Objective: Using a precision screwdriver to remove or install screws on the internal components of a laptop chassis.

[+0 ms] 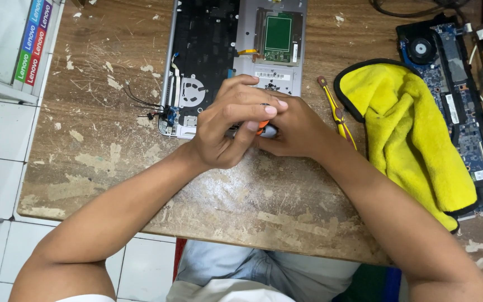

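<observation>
An opened laptop base (219,50) lies upside down on a worn wooden table (252,196), showing a fan cut-out, a green board and ribbon cables. My left hand (227,126) and my right hand (294,131) meet at the base's near edge. Together they grip a small tool with an orange handle (262,126), mostly hidden by my fingers. I cannot tell which hand carries its weight.
A yellow-handled screwdriver (336,114) lies right of my hands. A yellow cloth (409,134) partly covers a blue motherboard (457,72) with a fan at the right. Thin black wires (141,102) trail left of the laptop. A white box (12,45) sits top left.
</observation>
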